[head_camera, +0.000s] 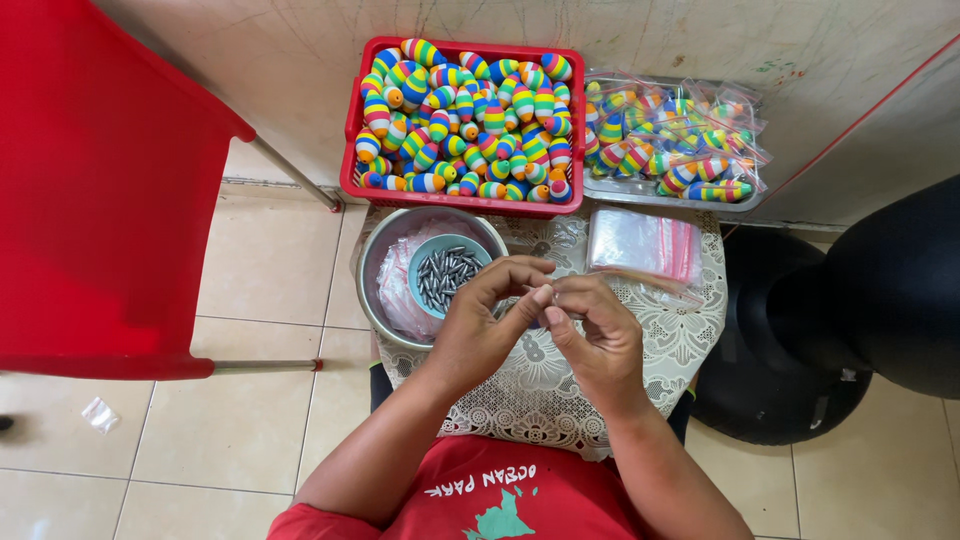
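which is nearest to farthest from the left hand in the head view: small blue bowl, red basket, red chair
From the left hand:
1. small blue bowl, just up-left, inside the metal bowl
2. red basket, beyond it by the wall
3. red chair, far left

Whatever the left hand (490, 320) and right hand (590, 335) pinch is hidden between the fingertips, too small to tell. Red chair (100, 180) cut off at left edge. Black round object (860, 300) cut off at right edge.
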